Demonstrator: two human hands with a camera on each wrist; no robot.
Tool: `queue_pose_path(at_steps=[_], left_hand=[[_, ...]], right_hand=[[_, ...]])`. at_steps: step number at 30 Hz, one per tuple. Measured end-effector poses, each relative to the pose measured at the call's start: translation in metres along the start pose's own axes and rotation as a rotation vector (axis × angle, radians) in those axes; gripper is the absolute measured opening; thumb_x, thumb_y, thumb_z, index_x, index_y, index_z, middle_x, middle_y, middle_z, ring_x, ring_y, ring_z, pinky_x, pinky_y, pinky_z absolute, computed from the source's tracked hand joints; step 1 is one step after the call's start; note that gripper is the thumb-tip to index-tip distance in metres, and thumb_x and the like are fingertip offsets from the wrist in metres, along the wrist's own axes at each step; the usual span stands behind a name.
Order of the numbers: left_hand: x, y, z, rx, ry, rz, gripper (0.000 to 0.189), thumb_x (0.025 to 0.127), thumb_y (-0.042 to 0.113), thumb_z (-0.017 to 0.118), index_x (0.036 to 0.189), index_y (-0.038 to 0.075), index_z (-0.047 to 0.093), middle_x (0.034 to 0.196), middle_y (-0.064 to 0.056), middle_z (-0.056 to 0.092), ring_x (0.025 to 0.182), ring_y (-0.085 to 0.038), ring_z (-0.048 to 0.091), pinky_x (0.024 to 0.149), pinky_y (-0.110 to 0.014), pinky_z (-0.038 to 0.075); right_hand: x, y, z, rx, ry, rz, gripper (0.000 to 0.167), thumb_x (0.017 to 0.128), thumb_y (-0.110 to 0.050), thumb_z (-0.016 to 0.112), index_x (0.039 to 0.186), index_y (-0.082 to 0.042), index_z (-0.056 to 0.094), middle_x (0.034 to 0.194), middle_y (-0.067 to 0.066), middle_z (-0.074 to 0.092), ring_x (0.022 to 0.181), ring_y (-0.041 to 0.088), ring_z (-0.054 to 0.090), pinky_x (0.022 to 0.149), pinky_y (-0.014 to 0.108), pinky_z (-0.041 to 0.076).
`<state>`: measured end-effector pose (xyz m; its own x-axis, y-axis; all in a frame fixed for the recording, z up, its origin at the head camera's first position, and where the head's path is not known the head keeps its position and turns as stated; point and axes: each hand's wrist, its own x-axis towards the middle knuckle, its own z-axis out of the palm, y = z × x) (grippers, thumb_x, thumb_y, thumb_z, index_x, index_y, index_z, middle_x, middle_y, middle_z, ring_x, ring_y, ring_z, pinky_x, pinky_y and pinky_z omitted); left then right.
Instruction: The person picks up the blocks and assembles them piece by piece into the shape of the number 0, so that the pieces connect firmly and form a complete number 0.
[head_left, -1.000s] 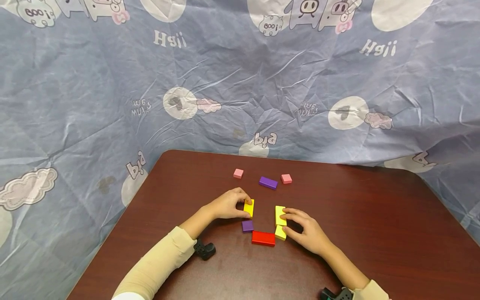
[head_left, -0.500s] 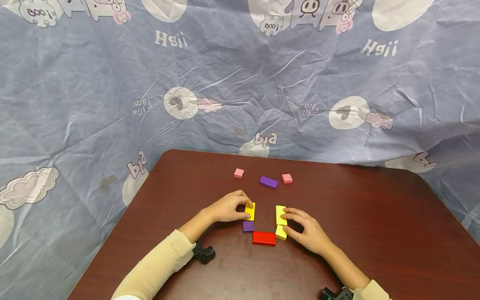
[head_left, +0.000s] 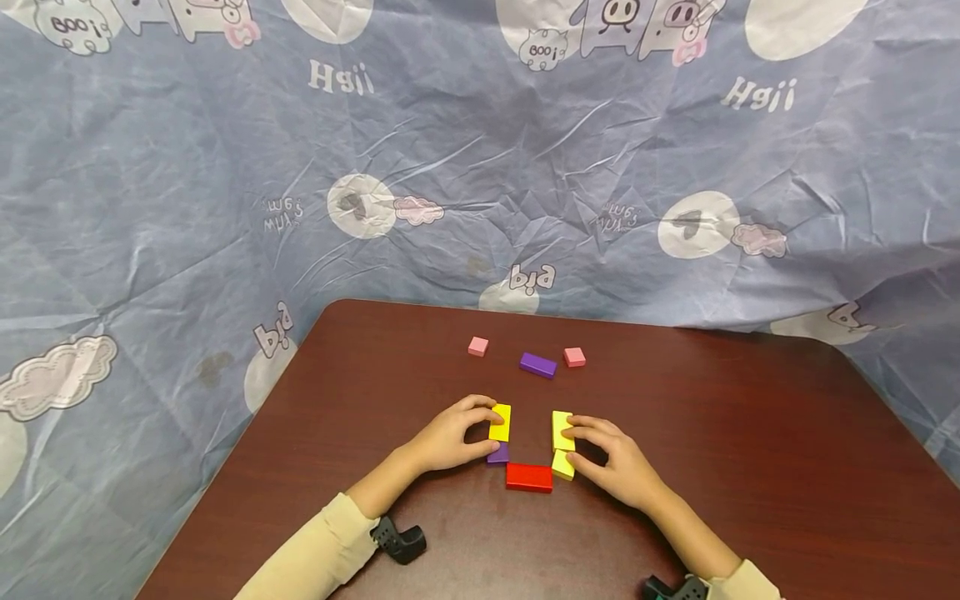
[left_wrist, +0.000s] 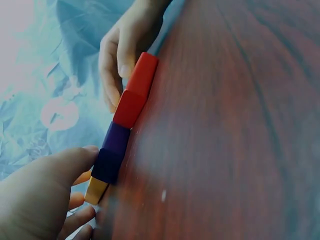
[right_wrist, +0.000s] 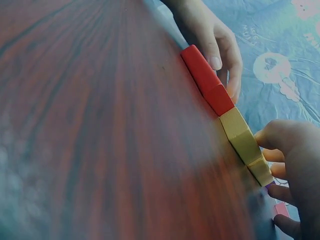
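Observation:
In the head view my left hand [head_left: 450,437] has its fingertips on a yellow rectangular block [head_left: 502,432]. Its thumb touches the small purple block [head_left: 497,456] just nearer to me. My right hand [head_left: 617,467] lies with relaxed fingers on another long yellow block [head_left: 559,442], its thumb at a smaller yellow block [head_left: 562,466]. Between the two columns, at the near end, lies a red block [head_left: 529,478]. The left wrist view shows the left thumb beside the purple block [left_wrist: 111,152]. In the right wrist view the right thumb is against the small yellow block [right_wrist: 239,137].
Farther back on the dark brown table [head_left: 712,400] lie a long purple block [head_left: 538,366] and two small pink blocks, one to its left [head_left: 477,347] and one to its right [head_left: 574,357]. A blue printed cloth [head_left: 465,158] hangs behind the table.
My left hand slid the yellow block toward me against the small purple block, and its thumb then shifted from the yellow block onto the purple one. My right hand has stayed put.

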<state>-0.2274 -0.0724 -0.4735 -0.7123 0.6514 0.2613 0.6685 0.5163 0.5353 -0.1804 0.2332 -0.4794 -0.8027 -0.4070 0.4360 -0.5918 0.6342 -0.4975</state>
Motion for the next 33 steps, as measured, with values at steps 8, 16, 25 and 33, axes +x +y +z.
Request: queue_pose_path(at_steps=[8,16,25,33], left_hand=[[-0.003,-0.006,0.002,-0.043,0.034,-0.008,0.034,0.089,0.030,0.070,0.120,0.015,0.066,0.137,-0.006,0.051,0.124,-0.020,0.050,0.103,-0.040,0.040],[-0.002,-0.007,0.004,-0.062,0.025,-0.021,0.034,0.090,0.031,0.070,0.121,0.016,0.065,0.137,-0.004,0.050,0.124,-0.019,0.049,0.104,-0.039,0.040],[-0.002,-0.006,0.006,-0.097,0.012,-0.042,0.034,0.090,0.031,0.069,0.121,0.017,0.064,0.137,-0.001,0.049,0.125,-0.019,0.048,0.104,-0.040,0.039],[-0.003,-0.008,0.005,-0.093,0.013,-0.031,0.035,0.091,0.033,0.068,0.122,0.017,0.064,0.138,-0.001,0.048,0.126,-0.020,0.048,0.104,-0.040,0.039]], right_hand=[[0.029,-0.001,-0.011,0.044,0.068,-0.007,0.036,0.082,-0.011,0.077,0.117,-0.005,0.069,0.128,0.014,0.060,0.119,0.031,0.052,0.093,0.057,0.043],[0.082,0.036,-0.026,0.033,0.106,0.156,0.031,0.087,-0.012,0.071,0.115,0.000,0.068,0.122,0.018,0.061,0.118,0.037,0.052,0.099,0.057,0.038],[0.111,0.070,-0.020,-0.028,0.053,0.332,0.032,0.092,-0.014,0.066,0.118,0.004,0.065,0.122,0.025,0.060,0.118,0.043,0.052,0.098,0.058,0.038],[0.124,0.078,-0.009,-0.034,0.040,0.388,0.037,0.091,-0.017,0.067,0.120,0.004,0.064,0.121,0.028,0.059,0.106,0.040,0.059,0.089,0.053,0.046]])
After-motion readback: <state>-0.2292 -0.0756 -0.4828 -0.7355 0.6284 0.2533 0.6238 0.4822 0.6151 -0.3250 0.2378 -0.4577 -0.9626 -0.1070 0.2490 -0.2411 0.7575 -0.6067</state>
